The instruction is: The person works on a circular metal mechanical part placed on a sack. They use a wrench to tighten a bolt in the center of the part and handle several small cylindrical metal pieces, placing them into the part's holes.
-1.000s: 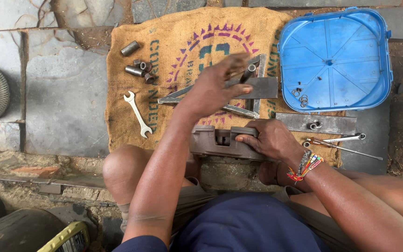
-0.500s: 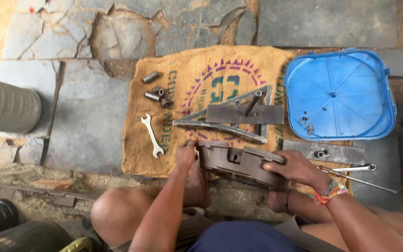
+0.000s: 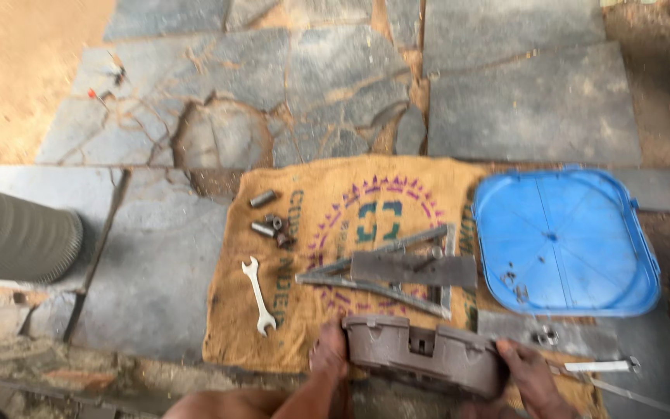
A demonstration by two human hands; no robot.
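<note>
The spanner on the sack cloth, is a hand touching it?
No. The spanner lies alone on the sack cloth, while both hands grip the brown metal housing.

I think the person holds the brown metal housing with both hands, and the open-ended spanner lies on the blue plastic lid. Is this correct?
Not quite. Both the left hand and the right hand do hold the brown metal housing, but the head view shows the spanner lying on the burlap sack, left of the housing, not on the blue plastic lid.
</note>
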